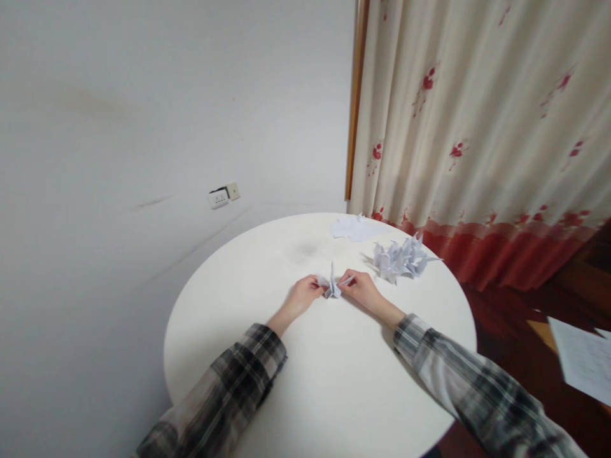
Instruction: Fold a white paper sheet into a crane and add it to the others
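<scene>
A white folded paper crane (333, 289) stands between my two hands over the round white table (344, 375), its thin point directed away from me. My left hand (305, 292) is closed, pinching the wing on its left side. On the other side, my right hand (361, 288) pinches the right wing between thumb and fingers. Just past my right hand lies a pile of folded paper cranes (403, 259). Parts of both wings are hidden by my fingers.
Sheets of white paper (356, 229) lie at the table's far edge. Behind the table are a white wall with a socket (218, 199) and a flowered curtain (458, 114). To the right, below table height, are more paper sheets (582, 359).
</scene>
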Tool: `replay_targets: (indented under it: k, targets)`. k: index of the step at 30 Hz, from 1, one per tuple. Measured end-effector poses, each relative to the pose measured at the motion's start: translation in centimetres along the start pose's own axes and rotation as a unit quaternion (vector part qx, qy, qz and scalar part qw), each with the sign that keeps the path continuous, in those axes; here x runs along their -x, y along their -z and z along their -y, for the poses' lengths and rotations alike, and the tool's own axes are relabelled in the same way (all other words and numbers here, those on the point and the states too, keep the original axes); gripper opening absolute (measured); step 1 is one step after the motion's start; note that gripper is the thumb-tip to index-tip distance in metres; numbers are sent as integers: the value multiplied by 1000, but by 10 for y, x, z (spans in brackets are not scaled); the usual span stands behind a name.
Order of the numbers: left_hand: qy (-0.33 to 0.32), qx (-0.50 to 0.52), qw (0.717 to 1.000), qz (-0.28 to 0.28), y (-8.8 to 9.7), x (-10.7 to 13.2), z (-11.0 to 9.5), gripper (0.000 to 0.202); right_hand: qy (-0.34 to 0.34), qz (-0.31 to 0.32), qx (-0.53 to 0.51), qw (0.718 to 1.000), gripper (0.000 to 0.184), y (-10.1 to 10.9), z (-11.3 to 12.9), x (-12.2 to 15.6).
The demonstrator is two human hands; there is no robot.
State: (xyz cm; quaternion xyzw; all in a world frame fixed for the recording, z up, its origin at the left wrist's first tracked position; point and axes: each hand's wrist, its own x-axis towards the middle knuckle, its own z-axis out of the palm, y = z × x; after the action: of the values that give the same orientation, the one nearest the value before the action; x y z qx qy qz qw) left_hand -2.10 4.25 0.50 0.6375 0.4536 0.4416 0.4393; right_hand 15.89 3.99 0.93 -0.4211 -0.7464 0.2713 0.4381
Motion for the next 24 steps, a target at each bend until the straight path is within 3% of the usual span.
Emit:
replay_targets:
  k: [7,11,15,24]
  targets:
    - [-42,-126,991,31,10,-3,1,7,25,33,-22,999,8,7,3,2]
    - [-48,-97,993,37,10,-3,4,6,60,27,-8,998,8,8,8,5]
    - [-16,-52,998,27,12,-1,6,7,115,16,71,991,14,10,8,9]
    - [11,-19,998,59,21,0,0,11,222,69,153,961,30,14,3,15]
